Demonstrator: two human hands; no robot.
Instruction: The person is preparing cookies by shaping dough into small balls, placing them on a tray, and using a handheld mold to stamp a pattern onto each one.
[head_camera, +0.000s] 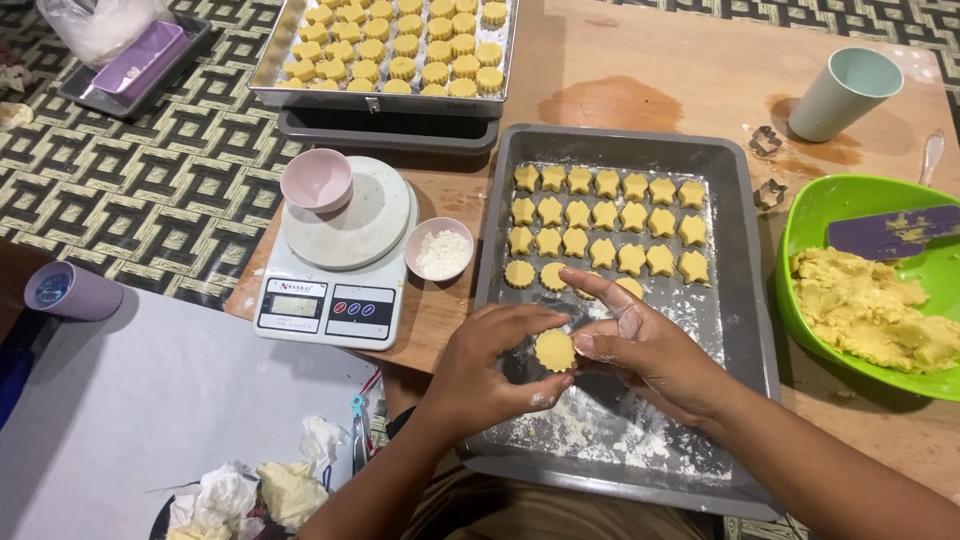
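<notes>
My left hand (490, 370) holds a round yellow dough piece (554, 350) over the near part of a grey baking tray (750, 300). My right hand (640, 345) touches the piece's right edge with its thumb, index finger stretched toward the rows. Several star-shaped and round dough pieces (605, 225) lie in rows on the tray's far half. Loose flour (610, 430) covers its near half.
A green bowl (815, 205) of yellow dough with a purple scraper (890, 232) is at right. A kitchen scale (335, 270) carrying a pink bowl (316, 180), a small flour bowl (440, 250), a cup (843, 93), two metal cutters (768, 165) and a full cookie tray (390, 50) surround.
</notes>
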